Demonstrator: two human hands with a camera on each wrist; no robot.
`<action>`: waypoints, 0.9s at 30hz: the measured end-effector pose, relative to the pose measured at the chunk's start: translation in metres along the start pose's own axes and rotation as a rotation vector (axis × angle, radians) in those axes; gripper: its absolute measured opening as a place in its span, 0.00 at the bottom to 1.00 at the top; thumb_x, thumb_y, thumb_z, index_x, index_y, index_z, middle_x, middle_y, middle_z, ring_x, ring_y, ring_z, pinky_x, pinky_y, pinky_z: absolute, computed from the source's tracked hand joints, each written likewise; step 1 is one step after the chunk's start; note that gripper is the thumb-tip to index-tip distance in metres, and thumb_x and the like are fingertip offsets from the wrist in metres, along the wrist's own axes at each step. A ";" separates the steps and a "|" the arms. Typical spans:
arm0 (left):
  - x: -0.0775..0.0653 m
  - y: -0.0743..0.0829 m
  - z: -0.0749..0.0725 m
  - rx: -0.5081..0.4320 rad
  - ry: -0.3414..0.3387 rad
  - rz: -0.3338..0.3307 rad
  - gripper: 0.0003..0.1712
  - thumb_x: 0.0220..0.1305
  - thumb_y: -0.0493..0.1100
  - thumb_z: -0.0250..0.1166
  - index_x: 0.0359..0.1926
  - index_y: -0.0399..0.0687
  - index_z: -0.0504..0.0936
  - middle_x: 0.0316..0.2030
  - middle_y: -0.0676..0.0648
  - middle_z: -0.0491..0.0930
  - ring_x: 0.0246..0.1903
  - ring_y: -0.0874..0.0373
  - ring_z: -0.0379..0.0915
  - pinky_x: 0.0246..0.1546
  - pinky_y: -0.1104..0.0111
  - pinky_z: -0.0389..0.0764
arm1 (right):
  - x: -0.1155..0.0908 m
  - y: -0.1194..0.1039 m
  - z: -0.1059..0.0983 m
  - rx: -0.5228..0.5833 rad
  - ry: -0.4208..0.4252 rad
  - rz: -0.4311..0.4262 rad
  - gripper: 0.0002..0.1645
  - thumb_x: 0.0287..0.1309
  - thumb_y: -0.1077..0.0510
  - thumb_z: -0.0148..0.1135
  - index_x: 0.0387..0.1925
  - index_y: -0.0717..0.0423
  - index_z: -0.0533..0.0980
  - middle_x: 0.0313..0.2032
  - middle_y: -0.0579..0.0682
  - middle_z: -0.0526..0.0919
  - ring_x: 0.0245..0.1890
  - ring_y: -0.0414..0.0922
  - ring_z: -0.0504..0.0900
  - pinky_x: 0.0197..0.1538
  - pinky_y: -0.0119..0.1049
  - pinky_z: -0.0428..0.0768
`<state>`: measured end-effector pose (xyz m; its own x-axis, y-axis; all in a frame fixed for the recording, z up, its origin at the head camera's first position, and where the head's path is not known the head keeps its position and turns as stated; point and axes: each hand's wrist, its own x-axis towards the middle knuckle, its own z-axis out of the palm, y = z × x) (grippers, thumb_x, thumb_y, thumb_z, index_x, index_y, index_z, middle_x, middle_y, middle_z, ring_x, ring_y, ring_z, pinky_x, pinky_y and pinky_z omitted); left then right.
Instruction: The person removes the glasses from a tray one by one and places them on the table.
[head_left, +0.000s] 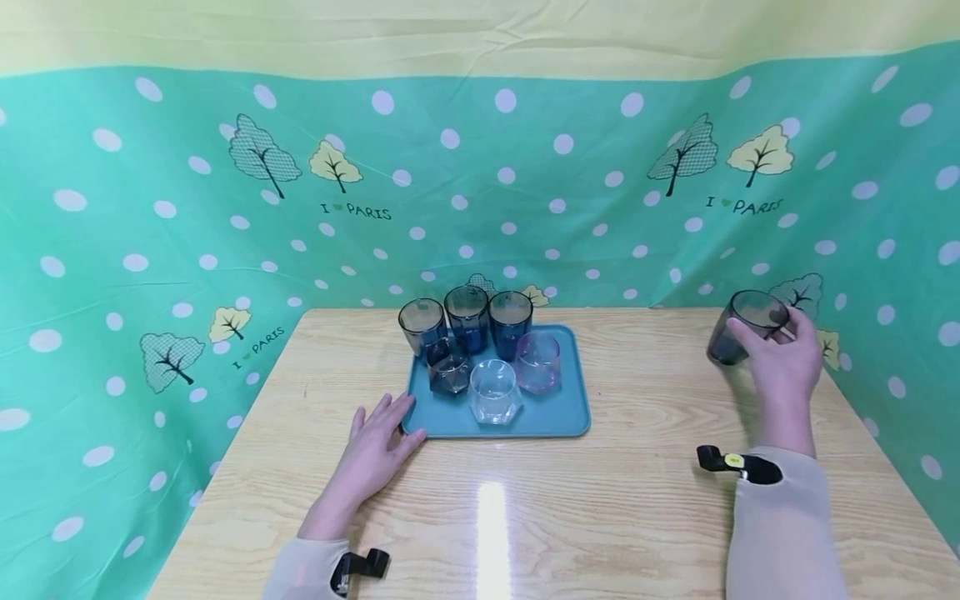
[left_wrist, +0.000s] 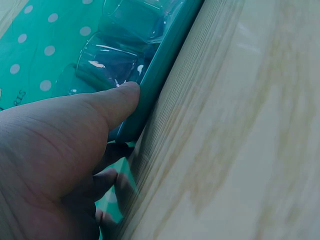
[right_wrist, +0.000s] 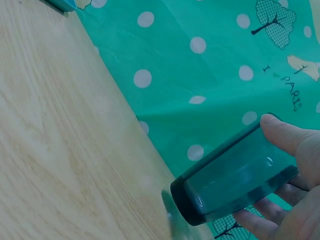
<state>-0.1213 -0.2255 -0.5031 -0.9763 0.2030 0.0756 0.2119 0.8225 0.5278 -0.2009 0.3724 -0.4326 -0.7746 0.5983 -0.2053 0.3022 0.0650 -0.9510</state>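
Gripping the dark glass (head_left: 737, 335) roughly upright, the right hand (head_left: 787, 360) is well right of the tray (head_left: 567, 410), whose near-left corner the left hand (head_left: 375, 454) touches, fingers extended.

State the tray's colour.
Blue with a teal tint; the tray shows best in the head view.

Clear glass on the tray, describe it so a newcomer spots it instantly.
On the wooden table, find the blue tray. The clear glass stands nearest its front edge, colourless, unlike the smoky short glass and pinkish short glass behind it.
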 end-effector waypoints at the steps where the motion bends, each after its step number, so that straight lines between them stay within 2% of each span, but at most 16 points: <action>1: 0.000 0.000 0.000 0.000 0.003 0.000 0.42 0.81 0.56 0.68 0.83 0.40 0.68 0.80 0.37 0.68 0.84 0.35 0.52 0.82 0.32 0.36 | 0.000 0.001 -0.001 0.001 0.004 0.002 0.66 0.60 0.39 0.84 0.89 0.28 0.52 0.87 0.39 0.56 0.84 0.43 0.59 0.82 0.42 0.64; 8: -0.001 0.000 0.000 0.007 0.005 0.001 0.41 0.81 0.56 0.69 0.83 0.40 0.69 0.80 0.37 0.69 0.84 0.35 0.52 0.82 0.32 0.36 | 0.003 0.006 -0.009 -0.036 0.018 0.009 0.66 0.60 0.35 0.81 0.89 0.28 0.51 0.87 0.41 0.55 0.85 0.45 0.58 0.82 0.42 0.65; 16: -0.003 -0.002 0.000 0.003 -0.001 0.000 0.42 0.81 0.56 0.68 0.83 0.40 0.68 0.80 0.37 0.68 0.84 0.35 0.52 0.82 0.32 0.36 | 0.007 0.016 -0.015 0.008 0.035 0.026 0.64 0.57 0.38 0.85 0.87 0.26 0.56 0.86 0.38 0.56 0.85 0.45 0.57 0.83 0.45 0.64; 27: -0.003 -0.003 0.002 0.006 -0.002 -0.002 0.42 0.81 0.57 0.68 0.83 0.40 0.68 0.81 0.37 0.68 0.84 0.35 0.51 0.82 0.32 0.36 | 0.005 0.014 -0.019 -0.025 0.023 0.012 0.63 0.62 0.36 0.81 0.89 0.28 0.54 0.87 0.40 0.54 0.86 0.46 0.55 0.83 0.43 0.62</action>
<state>-0.1188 -0.2277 -0.5062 -0.9765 0.2028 0.0726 0.2105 0.8260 0.5228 -0.1901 0.3910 -0.4427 -0.7579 0.6174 -0.2107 0.3253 0.0777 -0.9424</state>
